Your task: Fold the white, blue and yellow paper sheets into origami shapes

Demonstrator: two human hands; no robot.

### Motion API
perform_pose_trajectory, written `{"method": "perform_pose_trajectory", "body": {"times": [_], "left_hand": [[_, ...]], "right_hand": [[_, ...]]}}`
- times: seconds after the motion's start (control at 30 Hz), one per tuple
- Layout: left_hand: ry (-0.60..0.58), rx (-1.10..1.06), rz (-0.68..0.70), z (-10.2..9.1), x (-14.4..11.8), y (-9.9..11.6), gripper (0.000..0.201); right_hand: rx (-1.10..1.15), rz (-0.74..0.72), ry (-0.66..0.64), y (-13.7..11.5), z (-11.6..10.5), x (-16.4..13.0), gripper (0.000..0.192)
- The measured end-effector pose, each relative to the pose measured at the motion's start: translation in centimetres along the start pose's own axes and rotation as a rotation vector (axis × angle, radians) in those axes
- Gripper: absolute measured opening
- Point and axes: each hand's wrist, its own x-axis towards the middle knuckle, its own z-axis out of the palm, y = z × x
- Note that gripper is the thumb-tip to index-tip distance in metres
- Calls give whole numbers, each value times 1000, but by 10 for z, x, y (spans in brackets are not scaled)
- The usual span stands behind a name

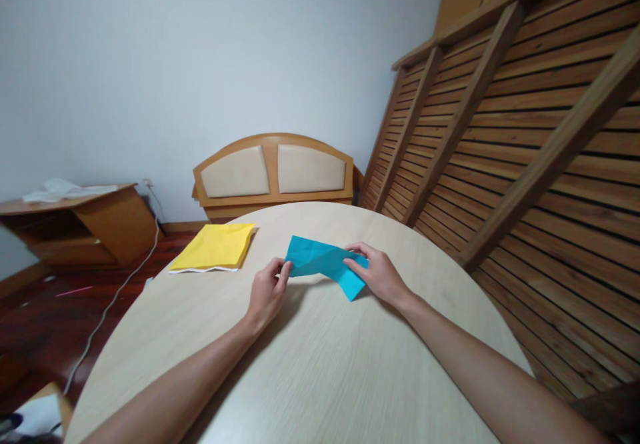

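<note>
Folded blue paper (323, 263) lies mid-table on round wooden table (320, 364). Left hand (267, 294) pinches its left corner, fingers closed on the edge. Right hand (379, 274) grips its right end, fingers curled over. Yellow paper stack (215, 249) lies left of blue paper, apart.

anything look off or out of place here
The yellow paper stack overhangs the round table's far-left edge. A slatted bed frame leans tilted against the wall. The blue paper, held by both hands, looks undamaged.
</note>
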Motion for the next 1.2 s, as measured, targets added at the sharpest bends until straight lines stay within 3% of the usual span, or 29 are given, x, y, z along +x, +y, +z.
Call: {"method": "perform_pose_trajectory", "body": {"times": [0.17, 0.3, 0.5, 0.73, 1.03, 1.2], "left_hand": [[30, -81, -53, -2, 4, 0, 34], [31, -123, -75, 0, 6, -1, 37], [-3, -238, -136, 2, 7, -4, 39], [-26, -205, -165, 2, 6, -7, 39], [-107, -317, -133, 9, 2, -6, 42], [-144, -362, -147, 8, 3, -4, 50]], "right_hand": [[152, 64, -6, 6, -2, 4, 33], [235, 122, -105, 15, -2, 5, 39], [261, 128, -193, 11, -5, 4, 39], [251, 192, -313, 14, -4, 1, 39], [283, 148, -358, 16, 0, -1, 41], [225, 86, -295, 15, -2, 0, 38]]}}
